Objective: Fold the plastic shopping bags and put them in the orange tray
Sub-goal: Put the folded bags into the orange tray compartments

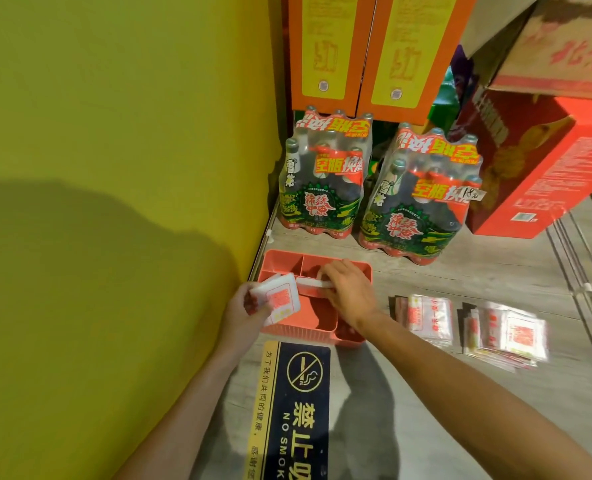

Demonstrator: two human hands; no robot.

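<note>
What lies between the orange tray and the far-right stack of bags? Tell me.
In the head view, another stack of folded bags lies on the counter between the orange tray and the far-right stack.

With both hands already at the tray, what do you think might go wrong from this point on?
1. The left hand holds a folded bag bundle over the orange tray; a loose grip could let it spring open.
2. The right hand presses a white folded bag near a divider; it may end up straddling two compartments.
3. The bag stacks on the counter look loosely piled and could slide if brushed.
</note>
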